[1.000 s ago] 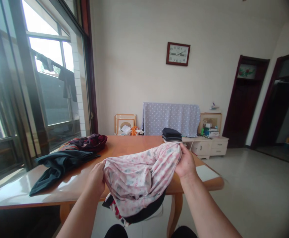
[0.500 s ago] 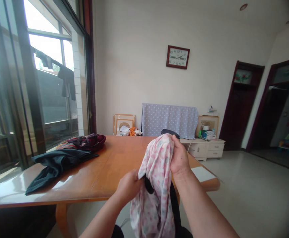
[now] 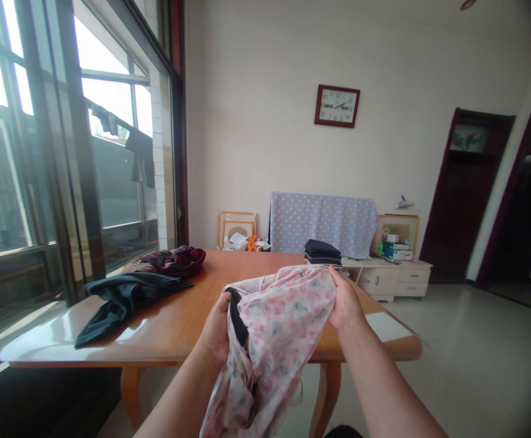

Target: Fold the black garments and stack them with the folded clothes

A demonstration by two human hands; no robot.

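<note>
Between my hands a pink-and-white patterned garment is stretched in front of the table's near edge. My left hand grips its left side, beside a dark band or opening. At the upper right corner, my right hand is closed on the cloth. The lower part hangs down in loose folds, and its exact kind of clothing cannot be made out. Past my right hand, a stack of folded dark clothes sits on the far side of the table.
On the left of the wooden table lie dark teal trousers or cloth and a crumpled maroon patterned garment. A white sheet lies at the right corner. Behind stand a white cabinet and a polka-dot cover.
My hands have spread apart, the left one leftward and up, pulling the garment wider. My view has turned slightly left, and the dark folded stack shows more fully.
</note>
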